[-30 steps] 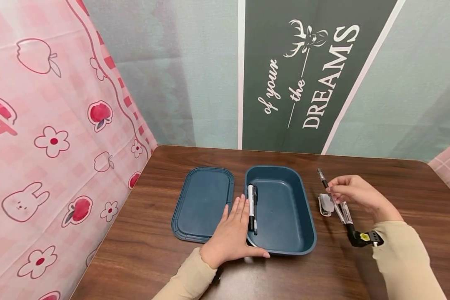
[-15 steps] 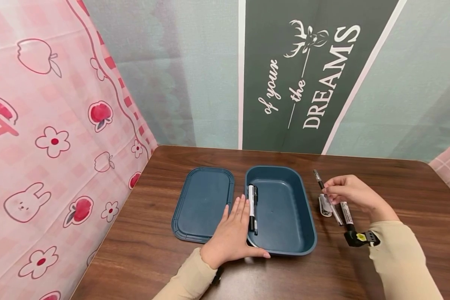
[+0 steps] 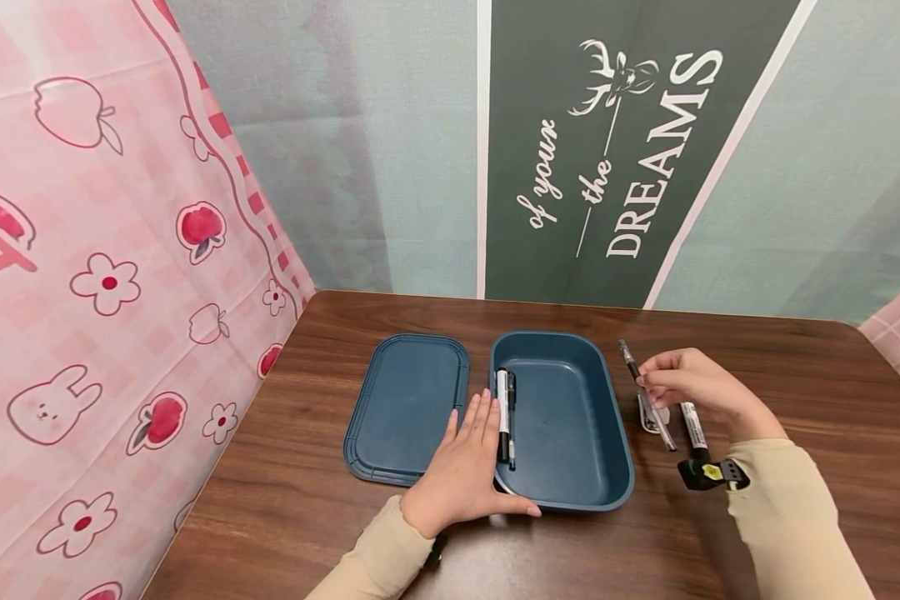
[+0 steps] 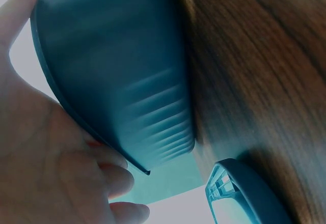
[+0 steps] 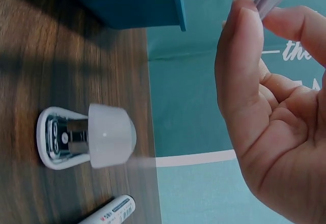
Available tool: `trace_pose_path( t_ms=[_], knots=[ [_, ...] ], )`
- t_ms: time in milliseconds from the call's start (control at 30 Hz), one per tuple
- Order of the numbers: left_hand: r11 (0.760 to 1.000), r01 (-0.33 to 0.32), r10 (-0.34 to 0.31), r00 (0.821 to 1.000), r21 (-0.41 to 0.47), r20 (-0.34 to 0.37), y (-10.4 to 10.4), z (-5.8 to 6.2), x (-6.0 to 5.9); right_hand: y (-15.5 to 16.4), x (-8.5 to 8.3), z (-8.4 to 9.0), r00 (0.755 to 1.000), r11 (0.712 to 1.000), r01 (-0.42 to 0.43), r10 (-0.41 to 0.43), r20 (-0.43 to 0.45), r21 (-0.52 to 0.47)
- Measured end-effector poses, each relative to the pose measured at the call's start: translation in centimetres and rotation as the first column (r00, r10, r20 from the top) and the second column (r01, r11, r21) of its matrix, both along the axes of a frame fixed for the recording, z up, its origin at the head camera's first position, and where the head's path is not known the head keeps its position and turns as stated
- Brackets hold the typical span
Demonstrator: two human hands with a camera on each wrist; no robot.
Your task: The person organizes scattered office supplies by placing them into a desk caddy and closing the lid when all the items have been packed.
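Note:
My right hand [image 3: 693, 387] pinches a slim pen [image 3: 627, 358] with a clear barrel and dark grip between thumb and fingertips. The pen is tilted, just right of a blue plastic box [image 3: 617, 417]; only part of its clear barrel shows in the right wrist view. My left hand [image 3: 461, 475] lies with straight fingers over the box's left rim, its thumb stretched along the near edge. Inside the box, along the left wall, are a white-and-black marker [image 3: 502, 408] and a black pen [image 3: 512, 429]. Below my right hand sits a small white stapler-like object [image 5: 107, 135].
A flat blue lid [image 3: 408, 408] lies on the wooden table [image 3: 285, 500], left of the box. Another white marker [image 3: 693, 425] lies right of the stapler-like object, near my right wrist. Printed cloths [image 3: 420, 167] hang behind and at the left.
My right hand has moved left with the pen, closer to the box, passing from beside the table marker to over the stapler-like object. The left hand and box have stayed put.

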State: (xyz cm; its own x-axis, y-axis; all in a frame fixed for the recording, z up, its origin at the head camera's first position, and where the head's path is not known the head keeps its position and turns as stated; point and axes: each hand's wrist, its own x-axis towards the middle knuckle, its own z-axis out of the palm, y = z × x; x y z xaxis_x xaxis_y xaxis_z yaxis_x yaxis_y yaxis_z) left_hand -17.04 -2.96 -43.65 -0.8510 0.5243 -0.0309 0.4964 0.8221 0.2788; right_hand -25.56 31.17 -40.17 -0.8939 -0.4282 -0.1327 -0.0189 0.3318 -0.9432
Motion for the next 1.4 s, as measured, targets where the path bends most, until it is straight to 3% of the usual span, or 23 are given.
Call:
trace_pose_path(
  t_ms=[367, 700, 1400],
  knots=[
    [1.000, 0.000, 0.000, 1.000, 0.002, -0.003, 0.0, 0.2, 0.0, -0.6, -0.7, -0.5, 0.998, 0.992, -0.068, 0.069, 0.011, -0.110],
    [1.000, -0.001, 0.001, 1.000, 0.006, 0.008, 0.0, 0.2, 0.0, -1.7, -0.5, 0.1, 0.998, 0.998, -0.028, 0.031, 0.058, -0.055],
    [1.000, -0.005, 0.005, 1.000, -0.004, 0.010, -0.1, 0.2, 0.1, -3.3, -0.9, 1.0, 0.995, 0.997, -0.056, 0.060, 0.074, -0.053]
  ],
)
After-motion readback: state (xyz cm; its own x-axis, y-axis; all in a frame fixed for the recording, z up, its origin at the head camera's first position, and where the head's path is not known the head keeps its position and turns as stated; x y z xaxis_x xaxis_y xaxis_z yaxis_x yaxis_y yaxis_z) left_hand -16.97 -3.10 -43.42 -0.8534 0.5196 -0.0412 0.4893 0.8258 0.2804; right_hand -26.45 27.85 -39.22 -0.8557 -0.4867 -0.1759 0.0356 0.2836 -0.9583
